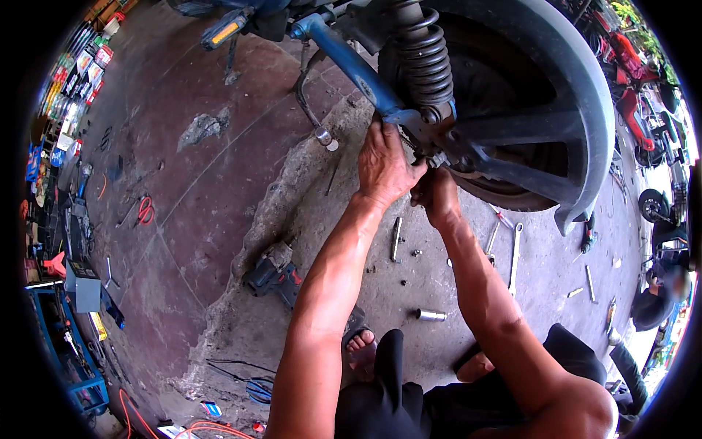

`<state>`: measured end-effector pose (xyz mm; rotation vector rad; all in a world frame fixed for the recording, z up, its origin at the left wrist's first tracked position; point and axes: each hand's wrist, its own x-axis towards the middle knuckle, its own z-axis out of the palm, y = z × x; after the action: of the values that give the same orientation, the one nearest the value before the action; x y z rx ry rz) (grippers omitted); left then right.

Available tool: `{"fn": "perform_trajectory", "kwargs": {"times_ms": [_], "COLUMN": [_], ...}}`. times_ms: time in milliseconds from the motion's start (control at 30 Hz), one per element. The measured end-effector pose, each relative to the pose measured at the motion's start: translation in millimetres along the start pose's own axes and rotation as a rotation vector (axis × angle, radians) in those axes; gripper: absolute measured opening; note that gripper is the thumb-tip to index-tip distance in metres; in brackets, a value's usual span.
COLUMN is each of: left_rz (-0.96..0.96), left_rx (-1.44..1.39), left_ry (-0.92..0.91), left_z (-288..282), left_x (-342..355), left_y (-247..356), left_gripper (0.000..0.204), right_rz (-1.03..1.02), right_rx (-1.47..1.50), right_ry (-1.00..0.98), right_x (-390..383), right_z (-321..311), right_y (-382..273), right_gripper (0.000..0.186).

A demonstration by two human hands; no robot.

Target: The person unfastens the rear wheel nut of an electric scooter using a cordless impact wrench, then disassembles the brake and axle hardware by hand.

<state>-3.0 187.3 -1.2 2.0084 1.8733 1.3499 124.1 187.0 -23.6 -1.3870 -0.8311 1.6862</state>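
Note:
Both my hands work at the axle end of a motorbike's blue swingarm (pixel 355 69), beside the rear wheel (pixel 523 135). My left hand (pixel 385 167) is closed, its fingers up against the arm's lower end and its thumb reaching right toward the axle hardware (pixel 437 157). Just right of it and lower, my right hand (pixel 441 196) is closed, with curled fingers under the axle. Whatever lies between the fingers of either hand is hidden. A black coil-spring shock absorber (pixel 423 62) stands above the axle.
Below the wheel lie a combination wrench (pixel 516 256), a metal bar tool (pixel 396 239), a socket (pixel 430 315) and several small nuts. A cordless impact wrench (pixel 276 279) rests left of my left forearm. Orange-handled scissors (pixel 146 211) lie far left; a person (pixel 651 304) sits far right.

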Motion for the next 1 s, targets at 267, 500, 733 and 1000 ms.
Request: {"fn": "perform_trajectory", "kwargs": {"times_ms": [267, 500, 733, 1000], "left_rz": [-0.002, 0.000, 0.032, 0.038], "left_rx": [-0.006, -0.016, 0.004, 0.005], "left_ry": [-0.009, -0.018, 0.042, 0.057], "left_z": [2, 2, 2, 5], "left_x": [2, 3, 0, 2], "left_y": [2, 3, -2, 2], "left_gripper": [0.096, 0.097, 0.096, 0.094], "right_rz": [0.021, -0.255, -0.055, 0.081], "right_rx": [0.063, -0.128, -0.208, 0.275], "right_ry": [-0.005, -0.007, 0.046, -0.099], "right_x": [8, 9, 2, 6], "right_z": [-11, -7, 4, -4], "right_y": [-1, 5, -2, -7], "right_gripper": [0.026, 0.029, 0.030, 0.029]}}
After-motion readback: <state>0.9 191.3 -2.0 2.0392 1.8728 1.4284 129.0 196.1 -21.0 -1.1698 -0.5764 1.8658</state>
